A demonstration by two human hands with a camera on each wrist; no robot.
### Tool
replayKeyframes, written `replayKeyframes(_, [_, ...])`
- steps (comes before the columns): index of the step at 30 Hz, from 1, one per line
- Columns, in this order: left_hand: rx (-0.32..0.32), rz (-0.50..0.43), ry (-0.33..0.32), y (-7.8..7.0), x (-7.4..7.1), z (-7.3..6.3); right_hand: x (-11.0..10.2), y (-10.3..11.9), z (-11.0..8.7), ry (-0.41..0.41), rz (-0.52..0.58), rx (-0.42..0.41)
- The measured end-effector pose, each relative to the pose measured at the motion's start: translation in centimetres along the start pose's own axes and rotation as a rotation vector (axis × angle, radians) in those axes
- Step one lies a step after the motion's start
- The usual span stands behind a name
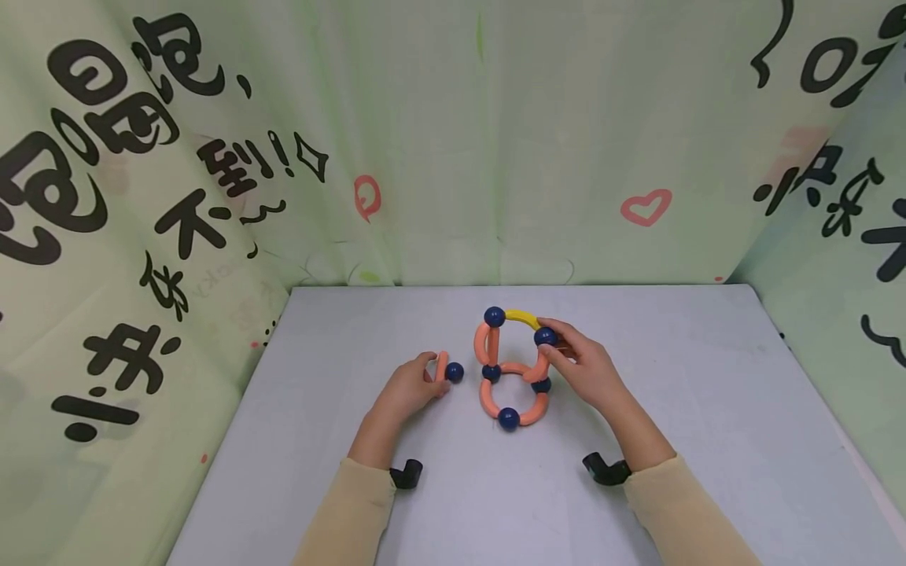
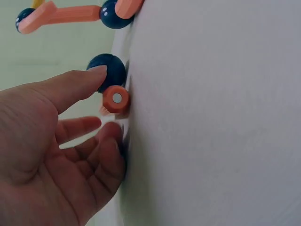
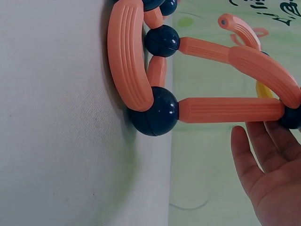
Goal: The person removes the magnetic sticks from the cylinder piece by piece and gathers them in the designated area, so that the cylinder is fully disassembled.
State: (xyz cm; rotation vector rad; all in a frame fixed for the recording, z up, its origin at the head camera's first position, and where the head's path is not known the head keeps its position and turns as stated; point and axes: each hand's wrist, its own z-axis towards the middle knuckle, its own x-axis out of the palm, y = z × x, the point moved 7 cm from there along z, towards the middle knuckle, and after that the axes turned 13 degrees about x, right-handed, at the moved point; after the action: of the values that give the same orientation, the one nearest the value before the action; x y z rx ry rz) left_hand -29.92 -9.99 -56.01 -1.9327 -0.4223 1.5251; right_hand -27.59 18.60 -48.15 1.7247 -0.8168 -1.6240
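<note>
Small ridged rods and blue balls form a frame; its lower ring (image 1: 488, 402) sits on the table, with a yellow curved rod (image 1: 522, 317) at the top. My right hand (image 1: 586, 365) grips the frame at its upper right blue ball (image 1: 545, 336), with fingers behind and thumb in front. My left hand (image 1: 410, 387) is around a loose orange rod (image 2: 116, 98) with a blue ball (image 1: 454, 372) joined to its side. In the left wrist view its thumb overlaps that ball (image 2: 109, 70), while a small gap separates its loosely curled fingers from the rod.
The pale table (image 1: 637, 314) ends at a printed curtain (image 1: 566, 141) that hangs behind it and along both sides. A black wrist mount (image 1: 406, 474) sits beside the left sleeve, another mount (image 1: 606, 469) beside the right sleeve.
</note>
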Motion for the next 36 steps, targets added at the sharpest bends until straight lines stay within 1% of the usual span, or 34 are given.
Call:
replayKeyframes(2, [0.007,0.030,-0.039,-0.5,-0.3,-0.4,0.0,0.0,0.0,0.002,0.000,-0.001])
replayKeyframes(4, [0.032,0.053,-0.083,-1.4,-0.6,-0.8,0.0,0.1,0.0,0.001,0.002,-0.003])
replayKeyframes(5, [0.052,0.060,-0.102,-2.0,-0.7,-1.1,-0.1,0.1,0.0,0.000,0.003,-0.005])
replayKeyframes(7, [0.104,0.067,-0.113,-3.5,-0.6,-1.7,-0.1,0.1,0.0,-0.002,0.000,-0.011])
replayKeyframes(9, [0.176,0.073,-0.088,-5.0,0.1,-2.3,0.0,0.1,0.0,-0.003,-0.002,-0.012])
replayKeyframes(11, [0.246,0.080,-0.041,-6.3,1.2,-2.8,0.0,0.1,0.0,-0.004,-0.004,-0.014])
replayKeyframes(13, [0.299,0.077,0.004,-7.3,2.4,-3.1,0.0,0.1,-0.1,-0.005,-0.002,-0.014])
replayKeyframes(15, [0.332,0.075,0.037,-8.0,3.6,-3.4,0.0,0.1,-0.1,-0.005,0.002,-0.016])
replayKeyframes(19, [0.372,0.065,0.069,-8.6,5.5,-3.6,-0.1,0.1,-0.1,-0.005,0.008,-0.022])
replayKeyframes(22, [0.412,0.066,0.086,-8.9,6.3,-3.6,-0.1,0.1,-0.2,-0.005,0.006,-0.027])
replayKeyframes(30, [0.485,0.116,0.117,-9.4,7.1,-3.6,-0.1,0.0,-0.1,-0.001,0.010,-0.031])
replayKeyframes(36, [0.497,0.117,0.120,-9.4,7.2,-3.7,-0.1,0.0,-0.3,0.002,0.006,-0.031])
